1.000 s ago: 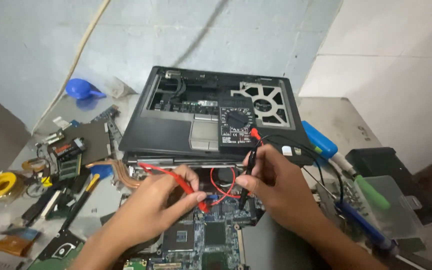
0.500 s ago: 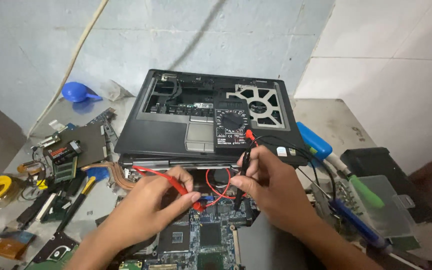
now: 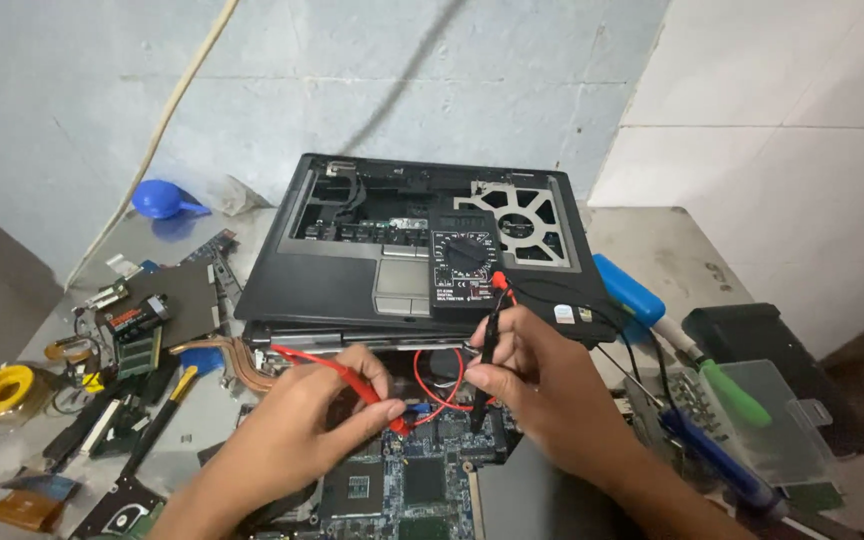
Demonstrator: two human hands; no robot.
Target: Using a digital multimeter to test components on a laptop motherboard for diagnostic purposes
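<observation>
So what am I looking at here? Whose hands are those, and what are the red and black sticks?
The picture comes from a camera worn on a person's head, looking down at their own two hands over a cluttered table. The left hand holds a red probe, a thin pointed stick on a wire. The right hand holds a black probe. Both tips point down at a green circuit board, the inside part of a computer. The wires lead to a black meter with a round dial, which lies on an opened-up laptop shell. Around them lie a blue scoop, a yellow spool, a green-handled screwdriver and loose computer parts.
</observation>
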